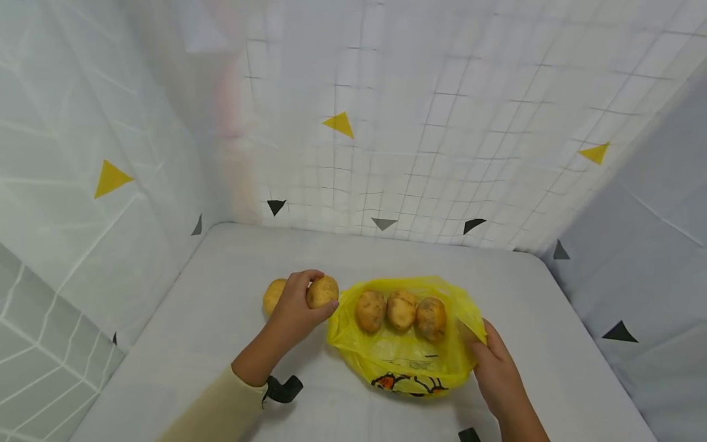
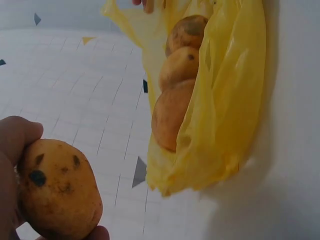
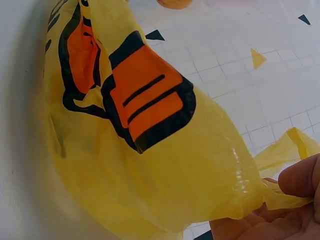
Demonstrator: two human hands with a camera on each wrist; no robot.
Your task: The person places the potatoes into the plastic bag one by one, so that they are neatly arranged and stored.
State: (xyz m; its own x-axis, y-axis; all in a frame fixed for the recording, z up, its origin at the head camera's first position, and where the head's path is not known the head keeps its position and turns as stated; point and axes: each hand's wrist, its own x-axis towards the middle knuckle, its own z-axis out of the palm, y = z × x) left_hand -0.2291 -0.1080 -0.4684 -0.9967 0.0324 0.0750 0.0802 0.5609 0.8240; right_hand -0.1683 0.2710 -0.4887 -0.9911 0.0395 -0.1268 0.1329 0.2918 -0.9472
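Observation:
A yellow plastic bag (image 1: 397,362) lies on the table with its mouth spread, and three potatoes (image 1: 401,310) sit in a row inside it. My left hand (image 1: 295,313) grips another potato (image 2: 62,187) just left of the bag's rim. Behind that hand, a further potato (image 1: 273,294) rests on the table, partly covered by the fingers. On the other side, my right hand (image 1: 496,362) pinches the bag's right edge between thumb and fingers, as the right wrist view shows. Black and orange print (image 3: 147,95) marks the bag's front.
The white table (image 1: 552,344) has rounded far corners. White sheeting (image 1: 397,153) with grid lines and yellow, grey and black triangles stands behind it, and more sheeting rises at both sides. A black strap end (image 1: 284,389) juts from my left wrist.

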